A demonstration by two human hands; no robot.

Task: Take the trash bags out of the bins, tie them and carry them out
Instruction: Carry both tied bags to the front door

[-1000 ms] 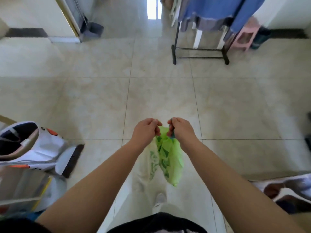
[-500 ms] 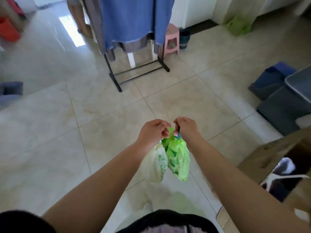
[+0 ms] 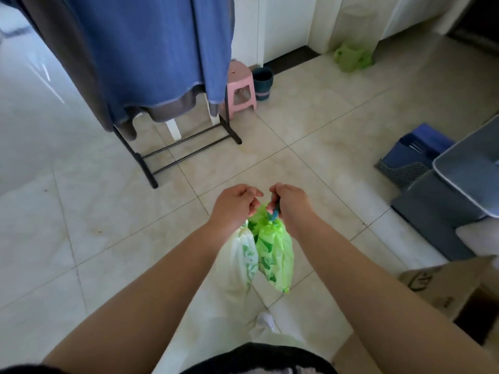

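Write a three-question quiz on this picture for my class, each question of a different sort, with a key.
1. True or false: the green trash bag rests on the floor.
2. Which hand grips the neck of the green trash bag? A) left hand B) right hand C) neither
3. Name the piece of furniture beside the clothes rack, under the edge of the blue cloth.

Key
1. False: it hangs in the air below the hands.
2. B. The left hand grips the pale trash bag beside it.
3. The pink stool, with a dark small bin on its far side.
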